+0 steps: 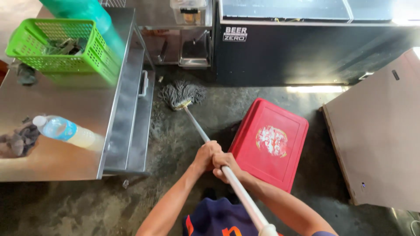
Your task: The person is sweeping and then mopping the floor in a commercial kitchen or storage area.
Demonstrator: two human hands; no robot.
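On the far left, a steel desk carries a green plastic basket at its back, a clear water bottle lying on its side, and dark crumpled scraps near the front edge. Just right of the desk, the grey mop head rests on the dark concrete floor, close to the desk's lower shelf. Its pale handle runs diagonally down toward the person. Both hands close around that handle: the left hand sits higher up the shaft, the right hand just below, touching it. Right of the hands, 1 red rectangular crate lid lies on the floor. A black chest cooler stands behind, and a brown board fills the right side.
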